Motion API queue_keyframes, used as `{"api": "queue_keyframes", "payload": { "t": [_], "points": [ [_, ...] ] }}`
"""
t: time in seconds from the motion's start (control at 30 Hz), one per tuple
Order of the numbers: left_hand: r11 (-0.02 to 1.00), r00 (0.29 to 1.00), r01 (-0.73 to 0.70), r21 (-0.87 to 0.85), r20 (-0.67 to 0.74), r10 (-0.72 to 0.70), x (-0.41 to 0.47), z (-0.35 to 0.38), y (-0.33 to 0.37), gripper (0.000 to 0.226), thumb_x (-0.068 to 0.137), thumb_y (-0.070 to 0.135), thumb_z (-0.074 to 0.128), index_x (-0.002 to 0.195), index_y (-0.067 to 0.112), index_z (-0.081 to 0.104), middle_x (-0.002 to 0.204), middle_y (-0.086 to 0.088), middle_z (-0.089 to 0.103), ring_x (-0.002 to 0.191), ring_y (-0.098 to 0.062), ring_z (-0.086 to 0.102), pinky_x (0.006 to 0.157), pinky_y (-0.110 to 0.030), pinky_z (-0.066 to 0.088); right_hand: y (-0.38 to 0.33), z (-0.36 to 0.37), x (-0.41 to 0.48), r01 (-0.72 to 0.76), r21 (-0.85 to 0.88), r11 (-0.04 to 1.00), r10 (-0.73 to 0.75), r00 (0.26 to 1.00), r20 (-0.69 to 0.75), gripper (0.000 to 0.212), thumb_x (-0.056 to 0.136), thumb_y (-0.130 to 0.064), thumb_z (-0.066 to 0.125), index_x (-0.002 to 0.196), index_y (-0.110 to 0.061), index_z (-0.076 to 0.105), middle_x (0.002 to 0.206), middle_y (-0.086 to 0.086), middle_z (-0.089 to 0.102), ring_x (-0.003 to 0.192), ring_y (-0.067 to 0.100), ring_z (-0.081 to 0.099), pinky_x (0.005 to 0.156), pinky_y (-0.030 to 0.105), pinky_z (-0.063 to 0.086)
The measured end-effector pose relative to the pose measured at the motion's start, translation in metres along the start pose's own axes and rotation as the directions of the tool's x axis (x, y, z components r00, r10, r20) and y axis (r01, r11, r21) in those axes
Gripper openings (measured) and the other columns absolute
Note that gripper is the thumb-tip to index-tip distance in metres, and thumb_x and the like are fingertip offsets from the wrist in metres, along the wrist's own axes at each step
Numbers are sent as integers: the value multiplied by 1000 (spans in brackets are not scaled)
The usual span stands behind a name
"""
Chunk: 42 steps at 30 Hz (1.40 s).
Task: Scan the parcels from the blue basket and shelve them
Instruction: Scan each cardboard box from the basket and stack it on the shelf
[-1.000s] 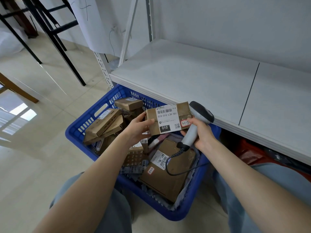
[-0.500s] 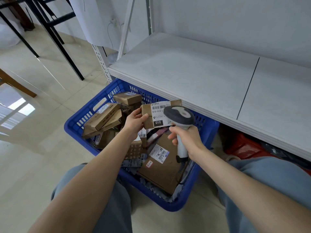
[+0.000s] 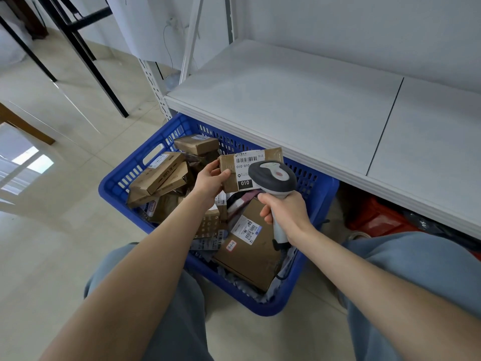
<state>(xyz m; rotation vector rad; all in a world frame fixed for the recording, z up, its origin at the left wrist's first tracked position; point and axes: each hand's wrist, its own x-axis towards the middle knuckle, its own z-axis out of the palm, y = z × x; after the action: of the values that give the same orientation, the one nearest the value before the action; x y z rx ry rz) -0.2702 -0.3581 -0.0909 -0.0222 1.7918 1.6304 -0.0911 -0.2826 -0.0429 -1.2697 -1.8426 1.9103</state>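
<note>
My left hand (image 3: 210, 181) grips the left end of a small brown parcel (image 3: 244, 162) with a white barcode label marked 010, held above the blue basket (image 3: 125, 178). My right hand (image 3: 285, 213) grips the handle of a grey barcode scanner (image 3: 273, 177), whose head points at the label and covers its right part. Several more brown parcels lie in the basket, a large flat one (image 3: 250, 254) at the near right and slim boxes (image 3: 156, 175) at the left.
A white metal shelf (image 3: 299, 100) runs across just behind and above the basket, its board bare. Red bags (image 3: 374, 217) lie under the shelf at the right. Black frame legs (image 3: 86, 56) and a wooden leg (image 3: 23, 126) stand on the tiled floor at the left. My knees flank the basket.
The scanner swung from the parcel's right side to in front of its label, head now pointing at it. The parcel stayed in my left hand, roughly in place.
</note>
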Motion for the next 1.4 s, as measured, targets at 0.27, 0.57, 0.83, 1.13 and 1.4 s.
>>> {"api": "queue_keyframes", "payload": {
  "t": [0.27,0.57,0.83,1.13,1.4],
  "points": [
    [1000,1000,3,-2,10,-3,1,1,-2,55,92,4,58,143,15,41,126,-12,60,108,-27,62,82,-36,55,0,-1,3,-1,21,1000,0,1000,5,27,83,-14,66,57,-9,63,49,2,61,40,9,51,48,19,45],
    [998,992,22,57,124,-29,-20,-1,25,52,86,10,68,132,25,48,116,-11,65,93,-28,69,74,-41,59,-20,-26,14,-23,350,937,58,994,-90,12,86,-10,67,74,-12,65,65,3,65,46,10,53,55,27,47],
    [996,980,-92,-16,177,94,-76,27,91,41,80,11,75,113,10,51,120,-18,62,106,-35,64,85,-52,55,-81,-40,-26,140,321,937,-114,989,-97,10,85,-15,69,83,-6,66,58,1,59,41,10,45,45,23,41],
    [949,910,-272,-160,277,307,-170,53,172,52,80,18,76,123,2,50,118,-17,65,99,-31,68,81,-48,57,-163,-96,-104,364,286,887,-311,926,-215,13,81,-15,71,79,-5,63,58,6,55,42,13,42,45,25,37],
    [857,844,-422,-295,218,490,-243,79,236,42,83,18,73,112,5,45,116,-17,59,103,-32,65,79,-49,57,-235,-134,-168,549,312,776,-466,831,-303,10,83,-13,71,80,-6,64,66,5,61,42,11,46,44,19,40]
  ]
}}
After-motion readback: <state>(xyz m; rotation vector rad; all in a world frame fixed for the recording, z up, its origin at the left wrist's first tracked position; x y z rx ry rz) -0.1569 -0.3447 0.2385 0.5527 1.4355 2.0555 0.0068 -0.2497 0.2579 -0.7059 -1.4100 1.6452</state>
